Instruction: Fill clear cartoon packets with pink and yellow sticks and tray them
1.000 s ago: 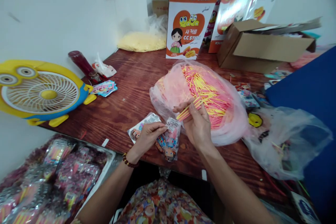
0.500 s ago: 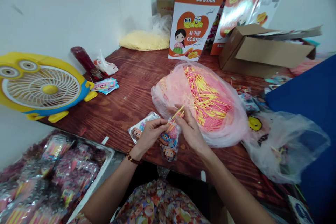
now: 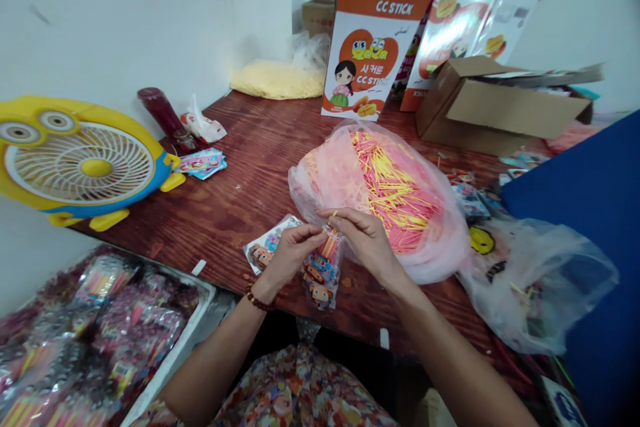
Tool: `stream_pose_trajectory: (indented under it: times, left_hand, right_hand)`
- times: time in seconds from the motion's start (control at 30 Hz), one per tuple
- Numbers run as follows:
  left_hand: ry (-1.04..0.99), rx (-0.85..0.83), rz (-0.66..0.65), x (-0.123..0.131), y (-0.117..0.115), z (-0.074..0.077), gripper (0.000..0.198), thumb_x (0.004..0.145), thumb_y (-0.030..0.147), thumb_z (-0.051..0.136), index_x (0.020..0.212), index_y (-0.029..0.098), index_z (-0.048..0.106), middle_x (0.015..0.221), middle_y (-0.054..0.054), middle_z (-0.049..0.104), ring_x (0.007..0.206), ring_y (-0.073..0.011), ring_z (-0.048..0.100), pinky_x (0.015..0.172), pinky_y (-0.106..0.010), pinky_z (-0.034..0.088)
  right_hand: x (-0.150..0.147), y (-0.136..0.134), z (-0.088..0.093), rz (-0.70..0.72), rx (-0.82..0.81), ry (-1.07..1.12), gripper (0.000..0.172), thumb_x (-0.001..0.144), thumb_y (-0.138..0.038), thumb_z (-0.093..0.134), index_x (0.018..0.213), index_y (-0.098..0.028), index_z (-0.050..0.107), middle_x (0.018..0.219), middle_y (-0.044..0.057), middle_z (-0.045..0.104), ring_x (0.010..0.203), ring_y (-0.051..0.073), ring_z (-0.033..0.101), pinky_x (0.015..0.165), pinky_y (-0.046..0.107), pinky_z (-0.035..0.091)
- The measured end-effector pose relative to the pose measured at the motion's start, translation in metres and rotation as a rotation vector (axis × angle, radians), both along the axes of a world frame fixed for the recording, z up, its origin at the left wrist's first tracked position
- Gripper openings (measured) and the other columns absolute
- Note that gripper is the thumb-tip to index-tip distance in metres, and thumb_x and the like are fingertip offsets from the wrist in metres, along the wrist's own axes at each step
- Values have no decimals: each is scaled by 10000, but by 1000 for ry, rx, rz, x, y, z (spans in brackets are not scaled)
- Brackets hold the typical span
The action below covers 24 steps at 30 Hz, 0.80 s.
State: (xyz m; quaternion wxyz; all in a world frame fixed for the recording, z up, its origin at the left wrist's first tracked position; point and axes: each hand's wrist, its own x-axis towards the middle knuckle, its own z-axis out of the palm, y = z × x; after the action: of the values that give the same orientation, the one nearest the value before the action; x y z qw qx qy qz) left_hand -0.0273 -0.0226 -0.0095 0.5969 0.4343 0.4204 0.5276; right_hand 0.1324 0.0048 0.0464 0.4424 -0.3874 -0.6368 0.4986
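Observation:
A small clear printed packet [image 3: 323, 273] with cartoon figures hangs below my hands at the table's near side. My left hand [image 3: 295, 250], with a beaded bracelet at its wrist, pinches the packet's upper left edge. Thin pink and yellow sticks [image 3: 330, 243] stand partly inside the packet. My right hand [image 3: 367, 237] is closed with its fingertips on the top ends of those sticks. Just beyond it lies a big translucent pink bag [image 3: 320, 177], open and full of loose pink and yellow sticks [image 3: 395, 187]. Flat printed packets [image 3: 263, 253] lie left of my left hand.
A white-rimmed bin [image 3: 200, 303] of filled packets sits lower left. On the table are a yellow fan [image 3: 95, 167], a tissue pack [image 3: 205, 125], a dark red bottle [image 3: 160, 110], printed cartons [image 3: 375, 40], an open cardboard box [image 3: 510, 113] and a clear plastic bag [image 3: 560, 280] at right.
The sticks, which stuck out well above the packet, now sit lower inside it. My right hand has closed over their tops, while my left hand keeps its pinch.

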Motion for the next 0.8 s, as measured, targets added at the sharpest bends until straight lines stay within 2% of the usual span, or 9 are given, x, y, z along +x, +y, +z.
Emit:
stream_pose_trajectory:
  times: [0.13,0.23,0.33,0.47,0.57,0.63,0.73,0.8]
  left_hand:
    - [-127,-25,34,-5,1,3,246,767,412,759,792,168,754,747,-2,668,679,-116,546,662,-236,448]
    - [-172,-29,78,-11,2,3,259,735,426,782,801,176,764,787,-17,687,731,-139,574,721,-265,469]
    - [-139,24,130,-13,3,-2,237,743,407,782,821,183,777,814,-21,690,772,-144,579,762,-269,469]
    - [-101,26,78,-8,2,-9,247,780,408,751,792,162,757,769,-16,674,735,-139,568,731,-262,462]
    - [-115,20,87,-7,0,-8,255,775,409,756,816,157,748,790,-11,686,742,-135,583,735,-255,471]
    - [-116,-17,32,-8,-1,-6,255,748,379,783,874,160,753,835,-13,709,767,-140,609,753,-259,485]
    - [-70,-95,-71,-11,-5,-4,268,703,337,818,882,149,751,847,-23,724,766,-147,629,754,-268,498]
    - [-36,-116,-81,-12,-7,-5,254,696,331,820,838,136,741,818,-23,717,743,-141,623,740,-264,495]
  right_hand:
    - [2,6,16,-156,6,348,128,894,-316,589,908,-253,699,897,13,711,922,193,677,921,400,518]
    - [11,6,17,-165,-30,478,91,884,-344,613,885,-257,639,720,-29,561,701,143,608,751,330,532]
    - [16,-2,-3,-89,-132,318,141,887,-381,618,917,-246,640,628,-60,430,527,102,430,536,245,411]
    - [8,-14,-31,-103,-163,9,232,807,-394,697,959,-225,655,596,-80,359,516,95,319,478,227,283]
    - [1,-15,-35,-101,-162,-83,202,769,-389,708,801,-196,658,582,-69,388,543,93,332,502,229,273]
    - [-3,-14,-33,-99,-170,-64,219,768,-392,687,707,-186,639,593,-53,451,565,97,370,530,233,302]
    - [-4,-12,-35,-104,-195,-17,235,747,-393,691,654,-188,625,604,-38,517,589,110,425,560,240,342]
    - [-3,-13,-41,-107,-217,-2,227,738,-393,702,662,-189,641,620,-30,555,609,119,459,585,245,368]
